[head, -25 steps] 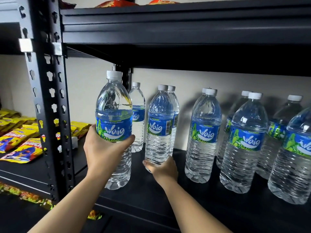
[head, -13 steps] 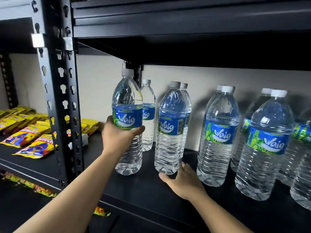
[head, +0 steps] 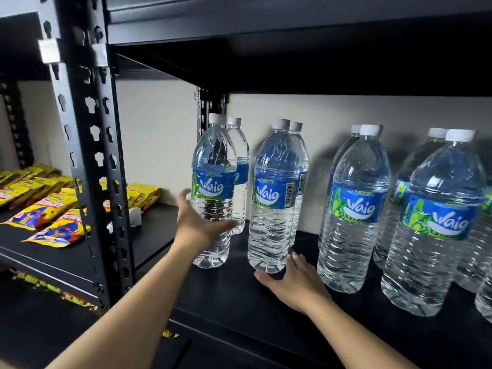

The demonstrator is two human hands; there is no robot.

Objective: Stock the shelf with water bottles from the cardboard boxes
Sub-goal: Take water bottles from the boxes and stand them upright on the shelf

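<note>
Just right of the perforated upright post (head: 90, 155), the left hand (head: 198, 222) was wrapped round the nearest bottle (head: 213, 193) below its label, thumb across the front. The bottle stood upright on the shelf board (head: 239, 302), base at or barely off the surface; which could not be told. Further right of the post, the right hand (head: 290, 283) lay low on the board, thumb and fingers forked open around the foot of the second bottle (head: 274, 203), touching it rather than clearly gripping. The likeliest mishap was a knock-on: the rear bottle (head: 239, 166) stood close behind the held one, so pushing back too hard would probably bump it towards the wall. Sliding the second bottle by its foot alone could tip so tall a thing, and the next pair of bottles (head: 354, 209), further right again, stood near enough to be struck. A soft, ribbed wall might also buckle under a tight squeeze. The snack packets (head: 48, 217) left of the post seemed out of danger. No cardboard box was in view.
</note>
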